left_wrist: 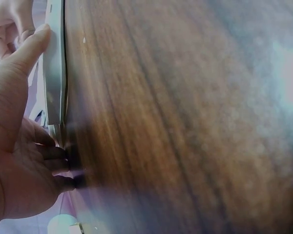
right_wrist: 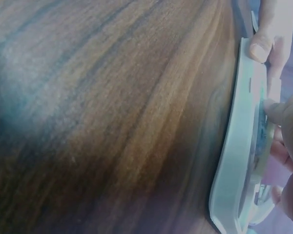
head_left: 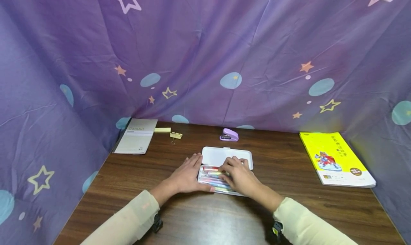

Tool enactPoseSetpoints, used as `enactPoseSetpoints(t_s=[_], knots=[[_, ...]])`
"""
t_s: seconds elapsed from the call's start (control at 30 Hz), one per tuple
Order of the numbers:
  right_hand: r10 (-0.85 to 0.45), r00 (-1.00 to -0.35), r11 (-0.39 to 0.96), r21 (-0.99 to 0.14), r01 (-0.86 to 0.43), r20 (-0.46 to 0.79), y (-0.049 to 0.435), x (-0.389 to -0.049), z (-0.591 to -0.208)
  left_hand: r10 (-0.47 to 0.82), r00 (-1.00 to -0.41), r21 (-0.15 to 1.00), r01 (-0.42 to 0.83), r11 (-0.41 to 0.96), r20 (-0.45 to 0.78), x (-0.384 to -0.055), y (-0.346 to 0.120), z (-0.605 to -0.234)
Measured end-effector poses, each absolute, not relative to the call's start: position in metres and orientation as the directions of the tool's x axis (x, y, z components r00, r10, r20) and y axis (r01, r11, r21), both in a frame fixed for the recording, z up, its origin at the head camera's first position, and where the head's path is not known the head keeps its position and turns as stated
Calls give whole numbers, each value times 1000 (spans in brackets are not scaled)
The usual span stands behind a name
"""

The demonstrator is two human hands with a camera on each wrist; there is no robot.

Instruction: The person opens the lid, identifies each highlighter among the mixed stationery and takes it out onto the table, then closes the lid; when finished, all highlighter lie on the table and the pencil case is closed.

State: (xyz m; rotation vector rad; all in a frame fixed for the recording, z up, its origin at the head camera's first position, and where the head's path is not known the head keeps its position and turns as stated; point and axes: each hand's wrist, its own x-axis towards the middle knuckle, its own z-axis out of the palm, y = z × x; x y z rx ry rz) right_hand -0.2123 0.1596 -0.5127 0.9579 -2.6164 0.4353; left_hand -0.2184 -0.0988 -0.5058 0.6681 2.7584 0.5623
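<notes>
A white pencil case (head_left: 227, 155) lies on the table with its lid folded back and several colourful pens (head_left: 213, 181) inside. My left hand (head_left: 189, 177) is spread at the case's left end, its thumb pressing the front edge and its straight fingers along the side. In the left wrist view the thumb (left_wrist: 36, 46) lies against the case wall (left_wrist: 53, 73). Reaching into the case from the right, my right hand (head_left: 239, 177) bends its fingers and thumb over a yellowish pen (head_left: 216, 173) and pinches it. The palm hides the case's right part.
Behind the case stands a purple stapler (head_left: 229, 135). At the back left are a grey notebook (head_left: 136, 136), a pale yellow block (head_left: 162, 130) and a yellow binder clip (head_left: 176, 135). A yellow book (head_left: 335, 159) lies at the right. A purple curtain (head_left: 205, 59) borders the table.
</notes>
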Motion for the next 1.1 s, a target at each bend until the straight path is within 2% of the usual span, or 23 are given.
enactPoseSetpoints(t_s=[0.2,0.33,1.1], knots=[[-601,-649,712,-55,-700,466,161,-215,-505,487,-861,414,393,821,-148,-222,-98,-505],[-610,-623,707,-19,-707,490,164,-218,-499,488,-862,406,399,822,-139,-225,-97,-501],[-627,-589,711,65,-701,510,210,-215,-491,482,-859,404,384,830,-172,-220,-97,-505]])
